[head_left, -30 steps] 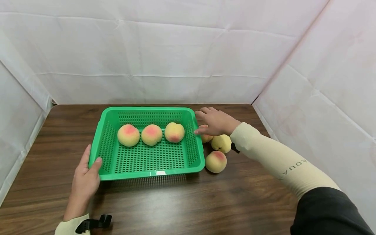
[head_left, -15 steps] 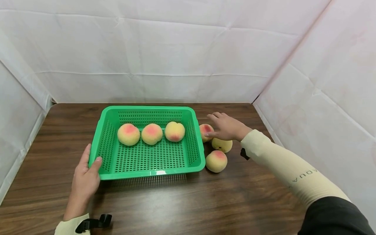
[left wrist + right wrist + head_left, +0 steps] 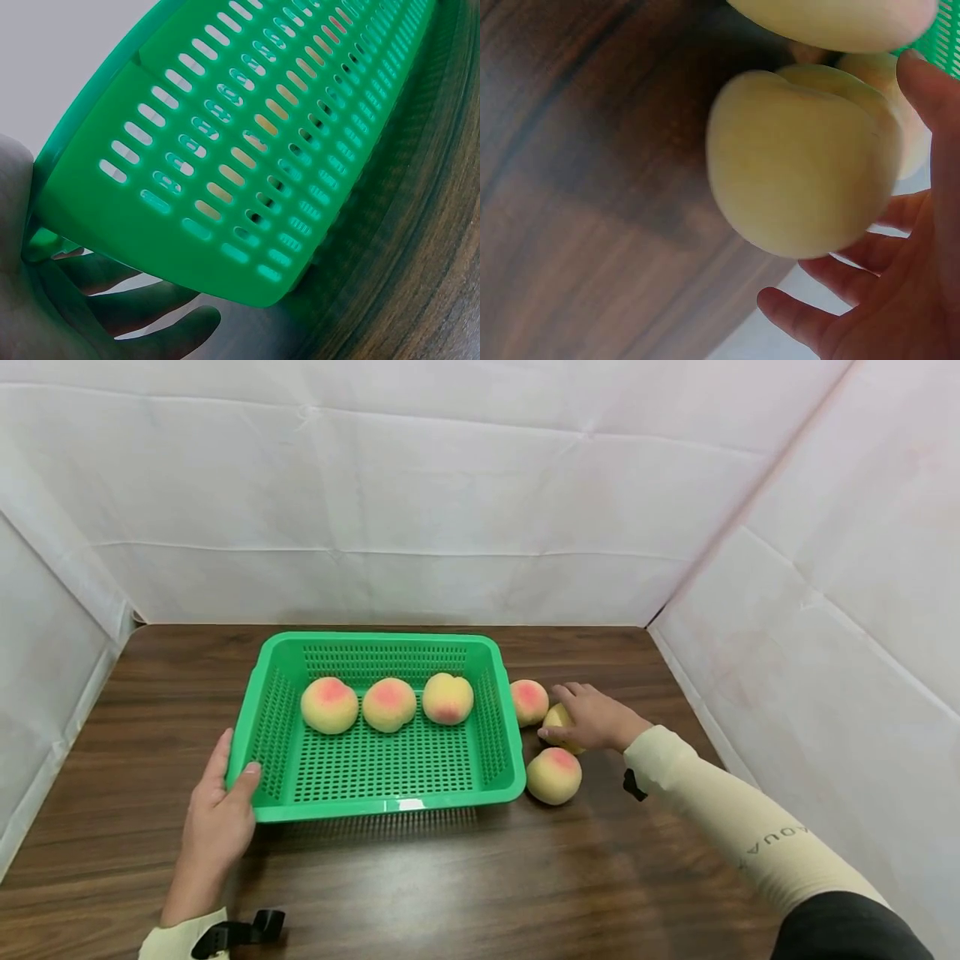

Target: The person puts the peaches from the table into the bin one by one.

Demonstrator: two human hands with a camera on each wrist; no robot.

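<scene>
My left hand (image 3: 217, 827) holds the left end of a green plastic basket (image 3: 322, 810), thumb over the rim and fingers outside below it. In the left wrist view, those fingers show under the slotted basket wall (image 3: 172, 240). Three peaches lie in a row inside: a left one (image 3: 329, 706), a middle one (image 3: 389, 704) and a right one (image 3: 447, 699). My right hand (image 3: 596, 720) reaches over a yellow peach (image 3: 802, 165) on the table, right of the basket. Its fingers spread along the far side of that peach, the thumb on the near side.
Two more peaches sit by the basket's right end: one behind (image 3: 529, 702) and one in front (image 3: 554, 776). All stand on a dark wood-grain table (image 3: 420, 893). White sheeting (image 3: 450, 510) walls the back and sides.
My right hand has moved from the basket's right rim, rightward and toward me, down to the yellow peach. The left hand and basket have stayed in place.
</scene>
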